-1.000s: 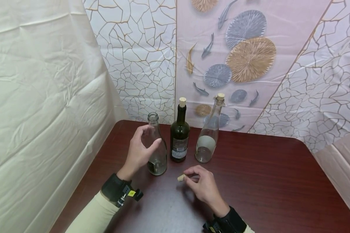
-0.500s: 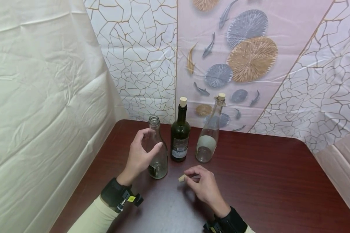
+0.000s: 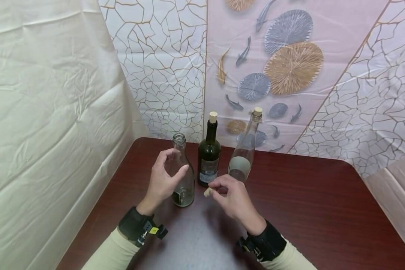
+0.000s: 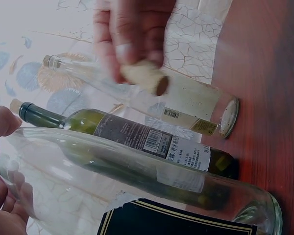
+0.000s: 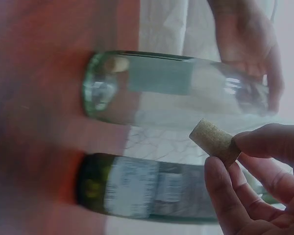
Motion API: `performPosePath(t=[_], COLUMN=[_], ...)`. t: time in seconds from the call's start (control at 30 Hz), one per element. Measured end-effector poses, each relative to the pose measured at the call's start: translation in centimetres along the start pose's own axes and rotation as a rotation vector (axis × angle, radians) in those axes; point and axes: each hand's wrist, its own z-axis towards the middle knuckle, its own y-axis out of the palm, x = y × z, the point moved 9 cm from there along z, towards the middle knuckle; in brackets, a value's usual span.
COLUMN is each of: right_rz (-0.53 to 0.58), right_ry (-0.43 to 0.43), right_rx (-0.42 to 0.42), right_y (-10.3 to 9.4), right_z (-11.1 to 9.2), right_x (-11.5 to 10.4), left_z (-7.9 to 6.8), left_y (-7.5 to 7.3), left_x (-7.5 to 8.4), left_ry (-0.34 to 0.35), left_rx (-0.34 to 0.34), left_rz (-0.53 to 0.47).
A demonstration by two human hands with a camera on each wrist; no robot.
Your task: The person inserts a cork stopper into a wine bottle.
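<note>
My left hand (image 3: 162,179) grips the clear glass bottle (image 3: 185,187) around its upper body, fingers behind and thumb in front. This bottle stands upright on the table with an uncorked mouth; a dark label (image 4: 171,220) shows low on it in the left wrist view. Between thumb and fingertips my right hand (image 3: 234,197) pinches a small cork (image 5: 214,139), held in the air to the right of the clear bottle. Behind the hands stands a dark green wine bottle (image 3: 209,155) with a cork in its neck. My right hand hides the base of another corked clear bottle (image 3: 240,165).
All the bottles stand in a loose row on the dark red-brown table (image 3: 307,202). A pale cloth (image 3: 60,112) hangs along the left side, and a patterned cloth (image 3: 168,75) rises behind the table's back edge.
My left hand has drawn the clear bottle slightly towards me. My right hand has lifted the cork and moved it forward, past the front of the right corked bottle's base.
</note>
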Motion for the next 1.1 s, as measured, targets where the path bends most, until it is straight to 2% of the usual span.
performPosePath(t=[0.13,0.3,0.47,0.77,1.1], right_rz=[-0.031,-0.072,-0.108,-0.179,-0.222], right_ry=[-0.106,-0.182,-0.225,-0.291,-0.318], right_rx=[-0.014,-0.045,-0.073,-0.069,-0.085], right_y=[-0.5,-1.0,-1.6,-3.2,-4.1], right_z=[1.5,3.5,5.2,7.5,9.2], right_x=[-2.5,-5.3,-7.5,-11.0,-13.5], left_z=[0.0,0.0,0.1,0.1,0.0], left_y=[0.0,-0.1,0.0,0.1,0.2], left_x=[-0.1,-0.1,-0.1,-0.2,-0.2], left_ry=[-0.009,0.001,0.009,-0.001,0.001], left_rx=[-0.002,-0.006,-0.013,-0.031,-0.041], left_rz=[-0.005,-0.009,0.003,0.003,-0.002])
